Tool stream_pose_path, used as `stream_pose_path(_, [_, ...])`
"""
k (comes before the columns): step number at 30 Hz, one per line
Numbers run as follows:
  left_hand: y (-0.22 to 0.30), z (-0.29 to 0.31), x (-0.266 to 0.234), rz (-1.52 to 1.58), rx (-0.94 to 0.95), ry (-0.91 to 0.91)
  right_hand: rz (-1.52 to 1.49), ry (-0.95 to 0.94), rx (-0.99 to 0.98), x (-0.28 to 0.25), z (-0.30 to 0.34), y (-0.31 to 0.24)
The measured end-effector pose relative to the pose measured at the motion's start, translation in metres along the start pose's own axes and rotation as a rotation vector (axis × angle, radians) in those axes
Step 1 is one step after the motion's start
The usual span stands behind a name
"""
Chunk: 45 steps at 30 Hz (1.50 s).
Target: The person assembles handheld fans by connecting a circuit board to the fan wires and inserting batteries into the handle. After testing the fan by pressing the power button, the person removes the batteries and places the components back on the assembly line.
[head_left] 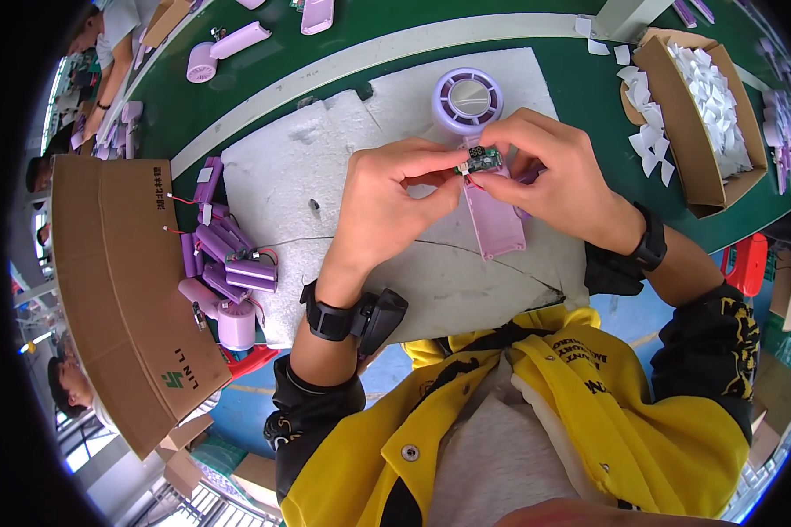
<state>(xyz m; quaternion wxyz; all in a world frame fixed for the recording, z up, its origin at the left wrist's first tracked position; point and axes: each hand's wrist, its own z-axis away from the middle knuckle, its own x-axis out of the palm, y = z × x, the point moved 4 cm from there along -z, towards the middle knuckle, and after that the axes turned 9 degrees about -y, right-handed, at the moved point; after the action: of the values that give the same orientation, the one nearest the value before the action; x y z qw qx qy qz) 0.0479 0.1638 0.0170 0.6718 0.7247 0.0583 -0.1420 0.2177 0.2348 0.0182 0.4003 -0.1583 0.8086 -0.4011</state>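
Note:
A small green circuit board (482, 162) is pinched between both my hands, just over a purple handheld fan. My left hand (395, 189) grips the board's left end between thumb and fingertips. From the right, my right hand (549, 171) holds its other end, with some fingers curled out of sight. The fan's round head (468, 101) points away from me, its grille ringed around a pale disc. Below the board, the fan's open pink handle shell (497, 224) lies toward me on the white foam mat (325, 167). Wires under my fingers are too small to make out.
Several purple battery cells (224, 246) with leads lie left of the mat, near another fan head (235, 325). A large cardboard box (105, 290) stands at the left. An open carton (707, 119) of white paper pieces sits at right. Another fan (204, 61) lies beyond; people work at left.

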Motion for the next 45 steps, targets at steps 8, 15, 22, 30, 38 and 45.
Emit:
stream_pose_path(8, [0.003,-0.001,0.001,-0.034,0.011,-0.017,-0.003,-0.024,0.011,-0.003,-0.002,-0.003])
stream_pose_path(15, [0.000,0.000,0.002,-0.072,-0.001,-0.014,0.039,-0.051,-0.046,-0.003,-0.002,0.001])
stream_pose_path(22, [0.001,-0.001,0.002,-0.128,0.052,0.002,0.033,-0.047,-0.037,-0.002,-0.003,0.000])
stream_pose_path(30, [0.005,-0.002,0.001,-0.192,-0.007,-0.030,0.076,-0.021,-0.033,-0.001,-0.002,-0.004])
stream_pose_path(38, [0.004,-0.002,0.011,0.006,-0.030,-0.050,-0.006,-0.035,0.123,-0.002,0.000,-0.001])
stream_pose_path(45, [0.005,-0.002,0.017,-0.098,-0.107,-0.011,-0.020,-0.039,0.137,-0.002,-0.001,-0.002])
